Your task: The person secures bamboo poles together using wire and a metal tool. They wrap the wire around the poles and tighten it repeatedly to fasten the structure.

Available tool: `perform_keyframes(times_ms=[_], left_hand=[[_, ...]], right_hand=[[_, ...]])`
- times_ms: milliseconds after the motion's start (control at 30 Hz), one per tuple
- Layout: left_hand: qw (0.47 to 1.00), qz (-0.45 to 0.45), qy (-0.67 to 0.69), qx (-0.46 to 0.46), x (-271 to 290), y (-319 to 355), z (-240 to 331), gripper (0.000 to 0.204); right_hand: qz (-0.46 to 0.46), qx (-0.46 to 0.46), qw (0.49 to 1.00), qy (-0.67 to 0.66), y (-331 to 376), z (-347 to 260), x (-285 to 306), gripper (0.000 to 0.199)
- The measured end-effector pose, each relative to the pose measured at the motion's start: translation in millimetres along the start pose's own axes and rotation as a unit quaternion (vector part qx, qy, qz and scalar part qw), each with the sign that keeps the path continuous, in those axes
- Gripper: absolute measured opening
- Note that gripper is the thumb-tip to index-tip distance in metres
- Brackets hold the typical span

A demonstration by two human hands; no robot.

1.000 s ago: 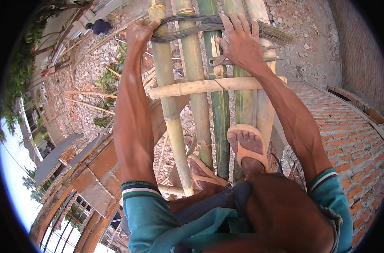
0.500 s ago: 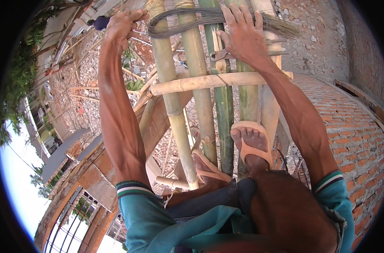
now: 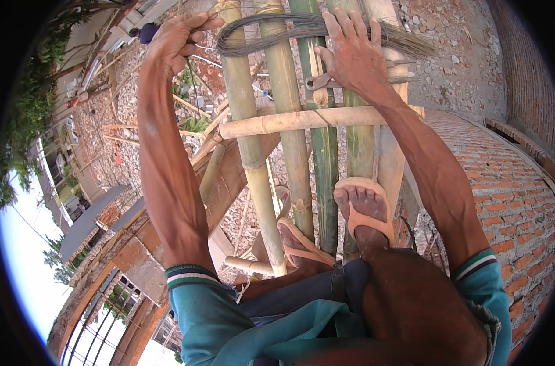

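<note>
Seen from above on a scaffold of five upright bamboo poles (image 3: 290, 152) and one crosspiece (image 3: 302, 121), the left hand (image 3: 177, 36) pinches strands of a wire bundle (image 3: 290, 27), while the right hand (image 3: 354, 52) lies spread flat on it, above two sandalled feet (image 3: 363, 204).

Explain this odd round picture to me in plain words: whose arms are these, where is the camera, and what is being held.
There is no machine here. A person wears a wide-angle camera on the head, looking down, so the edges bend. The forearms rising from below are that person's own. They crouch in sandals on bamboo poles lashed into a scaffold high above rubble ground, beside a brick wall. The left hand pinches a strand pulled from a bundle of thin wire lying across the poles. The right hand presses flat on that bundle. Pliers lie just beneath it.
</note>
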State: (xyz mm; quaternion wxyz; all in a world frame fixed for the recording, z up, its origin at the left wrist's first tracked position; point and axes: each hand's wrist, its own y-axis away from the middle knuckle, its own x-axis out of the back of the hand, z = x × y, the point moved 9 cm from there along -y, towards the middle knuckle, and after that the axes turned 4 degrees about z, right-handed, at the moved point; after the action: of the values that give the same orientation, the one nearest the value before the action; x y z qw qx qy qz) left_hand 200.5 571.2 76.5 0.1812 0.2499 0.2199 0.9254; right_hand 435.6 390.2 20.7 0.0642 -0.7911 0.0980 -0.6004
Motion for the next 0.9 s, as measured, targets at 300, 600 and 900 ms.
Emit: perform_keyframes(times_ms=[300, 600, 900], left_hand=[[0.900, -0.196, 0.389, 0.019, -46.9, 9.1, -19.3, 0.034], [0.867, -0.139, 0.471, 0.084, 10.8, 29.4, -11.7, 0.025], [0.881, -0.057, 0.428, 0.194, 57.6, 45.3, -24.4, 0.014]], right_hand=[[0.065, 0.004, 0.998, 0.018, 1.8, -1.2, 3.4, 0.071], [0.063, 0.018, 0.998, 0.002, 1.6, 2.5, -6.1, 0.074], [0.056, 0.022, 0.998, -0.014, 4.1, 6.3, -9.7, 0.073]])
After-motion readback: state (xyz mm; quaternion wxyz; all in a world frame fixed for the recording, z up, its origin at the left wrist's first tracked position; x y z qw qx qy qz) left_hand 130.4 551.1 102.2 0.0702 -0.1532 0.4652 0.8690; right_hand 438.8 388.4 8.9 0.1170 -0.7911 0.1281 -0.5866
